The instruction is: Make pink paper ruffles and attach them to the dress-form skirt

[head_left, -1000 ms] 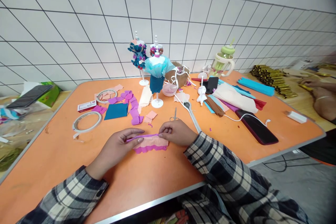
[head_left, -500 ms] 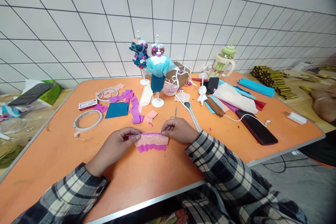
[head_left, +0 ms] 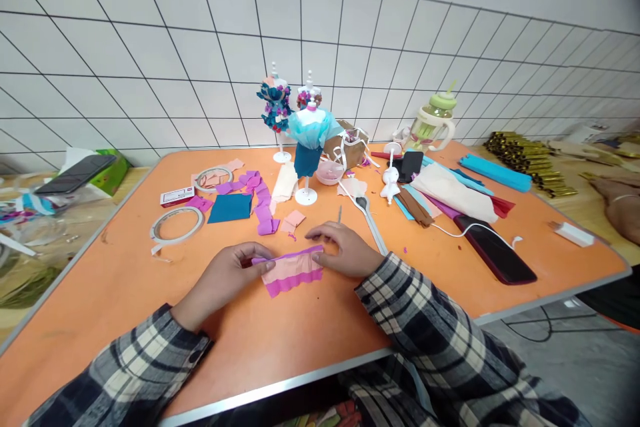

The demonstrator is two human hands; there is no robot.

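A small layered strip of crepe paper (head_left: 292, 269), peach over purple with a ruffled lower edge, lies near the table's front. My left hand (head_left: 231, 275) pinches its upper left corner between thumb and fingers. At the upper right corner, my right hand (head_left: 345, 250) rests its thumb on the paper, its other fingers apart from the thumb and stretched above the top edge. Just beyond are small peach paper pieces (head_left: 293, 221), a curled purple paper strip (head_left: 263, 207) and a dark blue paper rectangle (head_left: 230, 208). A mini dress form (head_left: 307, 159) in a blue outfit stands behind.
Tape rolls (head_left: 177, 225) and a small box (head_left: 177, 196) lie left. Two more dress forms (head_left: 275, 107) stand at the back near a pink bowl (head_left: 330, 172). Rightward are scissors (head_left: 371, 220), a white figurine (head_left: 391, 183), paper rolls (head_left: 495, 173), a phone (head_left: 495, 250) and a bottle (head_left: 433, 121).
My right hand's fingers have spread from their pinch at the paper's right corner. The paper's right end sits slightly higher, and the whole view has shifted a little.
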